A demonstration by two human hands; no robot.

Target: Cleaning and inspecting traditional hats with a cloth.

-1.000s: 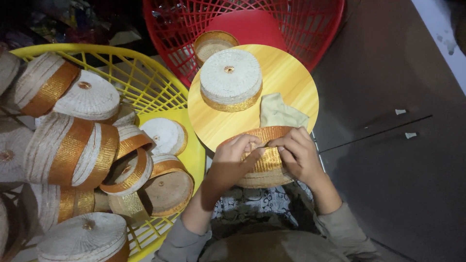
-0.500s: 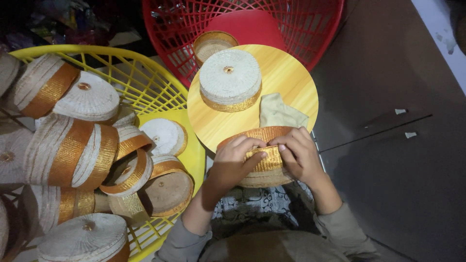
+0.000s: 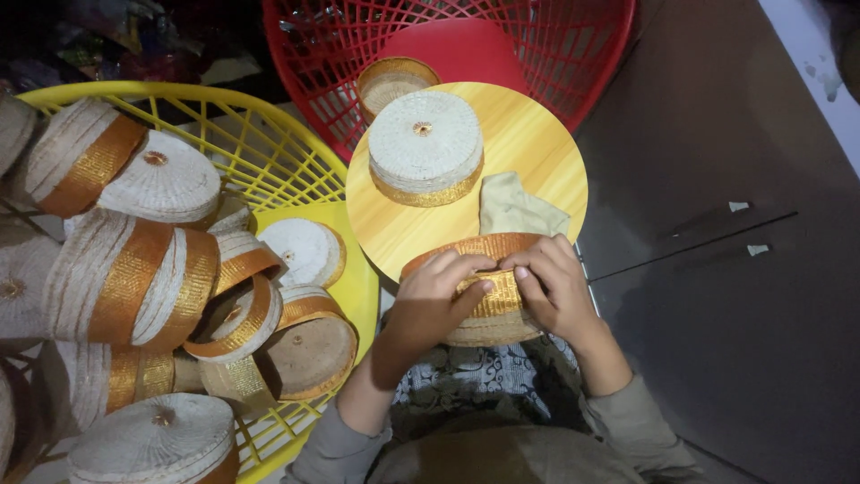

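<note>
A round woven box (image 3: 488,314) with a gold ribbon band lies on its side at the near edge of a round yellow wooden board (image 3: 537,148). My left hand (image 3: 434,296) grips its left side, thumb pressed on the band. My right hand (image 3: 551,287) holds the right side, fingers curled over the band. Both thumbs meet at the middle of the ribbon. A finished cream box (image 3: 425,148) with a gold rim stands upright on the board. A folded beige cloth (image 3: 515,208) lies just beyond my right hand.
A yellow plastic basket (image 3: 242,134) on the left holds several cream boxes with gold bands (image 3: 125,278). A red plastic basket (image 3: 537,45) behind the board holds one open box (image 3: 392,82). A thin dark rod (image 3: 694,244) lies on the brown floor at right.
My hands have shifted slightly on the box, the thumbs pressing closer together along the gold band. Nothing else has moved.
</note>
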